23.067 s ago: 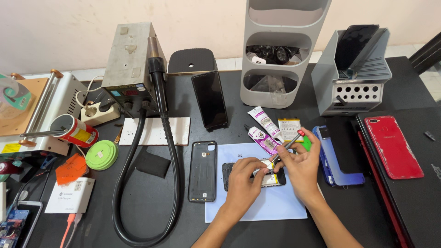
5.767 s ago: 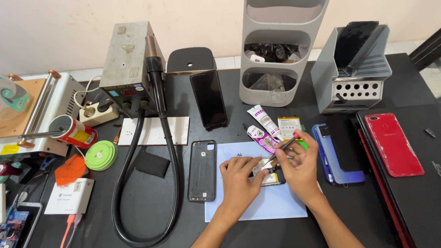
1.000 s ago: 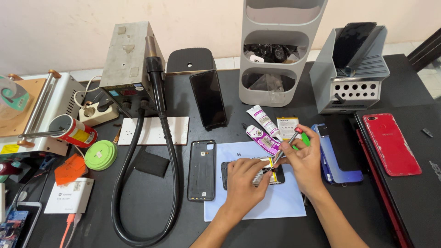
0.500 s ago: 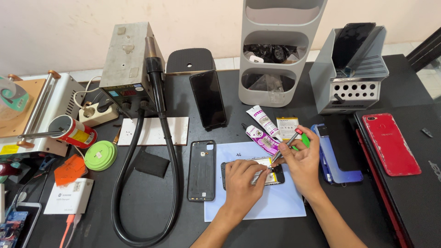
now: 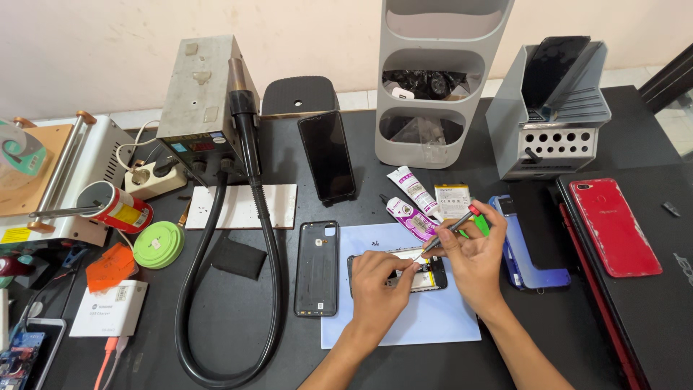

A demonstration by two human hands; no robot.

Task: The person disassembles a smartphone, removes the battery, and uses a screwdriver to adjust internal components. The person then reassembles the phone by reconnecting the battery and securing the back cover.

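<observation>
Barely anything had shifted from half a second earlier: both hands sat over the same spot on the mat, with only the tool tip nudged a touch. The left hand (image 5: 380, 283) was pressed down, fingers curled onto the opened black smartphone with its back removed (image 5: 401, 271), pinning it flat on the pale blue rectangular work mat (image 5: 404, 318). The right hand (image 5: 473, 254) pinched a slim grey screwdriver with a red-and-green cap (image 5: 449, 230) in a pen grip, its tip angled down toward eleven o'clock of the hand, meeting the phone's top edge. Whether the tip was seated in a screw could not be told; the fingers hid it.

At nine o'clock of the phone, just off the mat, lay the detached black plastic back cover (image 5: 317, 268), inner side up. At one o'clock of the right hand lay two white-and-pink adhesive tubes (image 5: 410, 202) and a small pale yellow flat battery pack (image 5: 452, 199). At three o'clock stood a blue plastic phone frame (image 5: 527, 249), and farther right a glossy red smartphone (image 5: 612, 225) face down.

By my reading, the step in hand was working the internals near the phone's upper end. The next move called for a steady hold-down from the left and fine, light pressure at the tip.
</observation>
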